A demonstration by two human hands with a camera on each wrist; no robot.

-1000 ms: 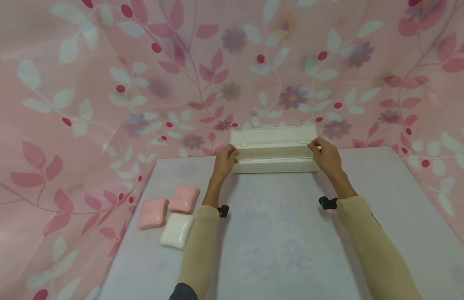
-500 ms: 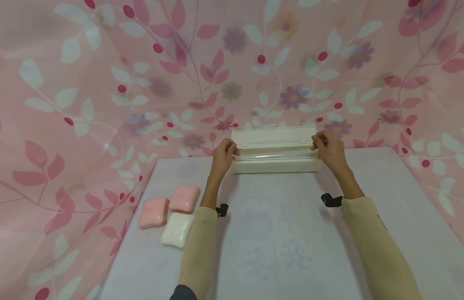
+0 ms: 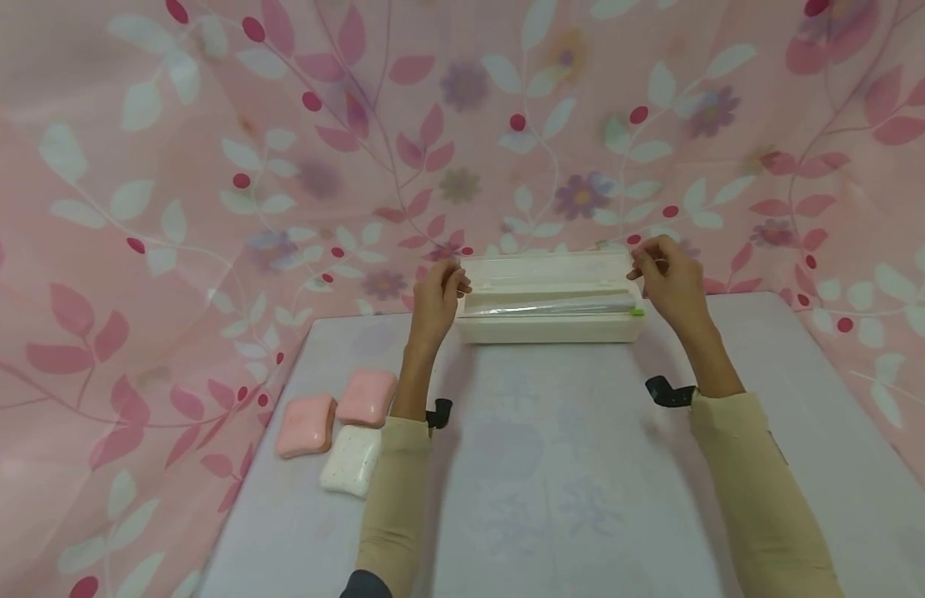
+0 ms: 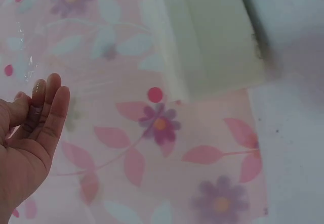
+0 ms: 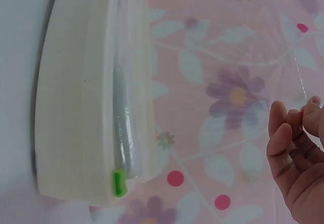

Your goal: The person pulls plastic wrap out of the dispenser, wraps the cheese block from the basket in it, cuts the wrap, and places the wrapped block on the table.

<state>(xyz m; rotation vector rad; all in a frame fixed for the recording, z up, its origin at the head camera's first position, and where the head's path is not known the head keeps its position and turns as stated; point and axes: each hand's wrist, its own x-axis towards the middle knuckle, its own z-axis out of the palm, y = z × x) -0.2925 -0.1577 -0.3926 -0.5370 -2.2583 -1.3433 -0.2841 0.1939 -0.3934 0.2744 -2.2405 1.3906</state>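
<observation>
A white cling film dispenser point(image 3: 548, 332) stands with its lid up at the back of the table. Inside lies a shiny roll of cling film point(image 3: 552, 306), and a green slider point(image 5: 119, 183) sits at the right end of its front edge. My left hand point(image 3: 435, 303) is raised by the left end, thumb and fingers pinching the clear film's edge. Beyond the right end, my right hand point(image 3: 673, 278) pinches the film's other corner, its thumb meeting the fingers in the right wrist view. The transparent sheet between the hands shows mainly as faint glints.
Two pink soap bars point(image 3: 305, 425) and a white speckled soap bar point(image 3: 352, 459) lie at the left of the table point(image 3: 552, 465), next to my left sleeve. Behind the dispenser hangs a pink floral curtain point(image 3: 403, 124).
Both hands have risen from the dispenser and moved apart, pulling the film up. The roll and green slider have come into clearer sight. The soap bars stay put.
</observation>
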